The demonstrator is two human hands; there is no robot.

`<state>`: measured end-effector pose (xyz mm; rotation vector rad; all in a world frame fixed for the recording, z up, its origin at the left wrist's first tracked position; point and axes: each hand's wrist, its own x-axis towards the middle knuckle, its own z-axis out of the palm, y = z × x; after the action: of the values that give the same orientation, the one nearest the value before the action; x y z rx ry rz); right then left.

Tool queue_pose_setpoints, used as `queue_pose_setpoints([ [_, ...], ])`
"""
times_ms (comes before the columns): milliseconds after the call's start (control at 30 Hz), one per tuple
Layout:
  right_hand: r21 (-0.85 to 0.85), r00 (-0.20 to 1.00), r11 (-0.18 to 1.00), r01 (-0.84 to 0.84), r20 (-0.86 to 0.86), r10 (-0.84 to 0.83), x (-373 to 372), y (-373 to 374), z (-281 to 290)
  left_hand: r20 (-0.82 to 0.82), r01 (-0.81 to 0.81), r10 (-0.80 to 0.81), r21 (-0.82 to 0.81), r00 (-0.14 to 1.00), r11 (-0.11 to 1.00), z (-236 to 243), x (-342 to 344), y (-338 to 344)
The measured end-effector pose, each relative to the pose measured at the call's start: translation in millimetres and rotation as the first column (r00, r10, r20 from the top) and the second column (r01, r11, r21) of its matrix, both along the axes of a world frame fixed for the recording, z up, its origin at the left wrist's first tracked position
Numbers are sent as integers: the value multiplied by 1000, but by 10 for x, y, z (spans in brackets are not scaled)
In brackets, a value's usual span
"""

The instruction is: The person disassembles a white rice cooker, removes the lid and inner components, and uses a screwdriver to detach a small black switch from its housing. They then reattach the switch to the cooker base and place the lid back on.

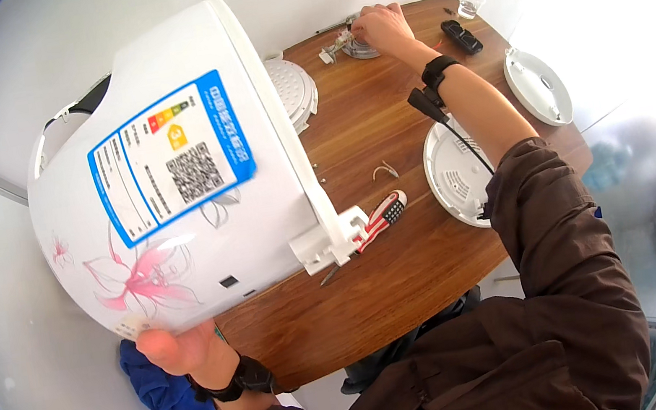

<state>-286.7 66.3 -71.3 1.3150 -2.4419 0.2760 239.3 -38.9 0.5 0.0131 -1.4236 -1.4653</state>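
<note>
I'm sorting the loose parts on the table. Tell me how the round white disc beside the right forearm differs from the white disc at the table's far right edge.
The disc beside the forearm lies wholly on the wooden table, partly covered by the sleeve; the far-right disc overhangs the table's edge, uncovered. The near one shows ribs and small holes; the far one looks smoother, with a central hole. Both are round, white and lying flat.
</note>
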Motion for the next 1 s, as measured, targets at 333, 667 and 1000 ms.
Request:
queue_pose_setpoints([
  [333,-276,939,950,-146,263,221,318,389,304,-40,-1,4,71,999,997,60,-99,-10],
  [667,-453,711,890,-50,610,350,1556,835,876,-121,111,-85,232,989,966,84,-279,-110],
  [1000,-574,800,796,-194,377,467,2206,1441,1461,-139,355,-334,168,932,920,249,-416,-183],
])
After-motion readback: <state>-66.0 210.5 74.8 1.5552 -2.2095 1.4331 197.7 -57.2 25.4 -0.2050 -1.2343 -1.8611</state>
